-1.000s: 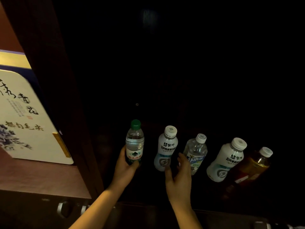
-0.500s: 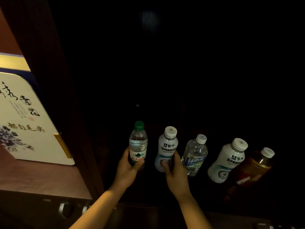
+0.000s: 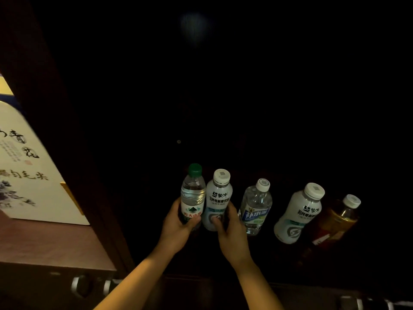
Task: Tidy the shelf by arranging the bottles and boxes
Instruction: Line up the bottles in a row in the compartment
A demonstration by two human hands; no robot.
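Bottles are being closed up: left hand fingers wrap the green-capped water bottle, right hand fingers pinch the white electrolyte bottle; next, probably, the clear bottle.

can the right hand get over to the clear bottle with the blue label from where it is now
Probably yes. The right hand is wrapped on the white bottle, and the clear bottle stands just to its right with nothing between; it must let go first.

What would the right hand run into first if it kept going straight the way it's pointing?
It already has: the right hand is wrapped around the white bottle. Beyond that, only the dark shelf back shows, though depth is hard to judge.
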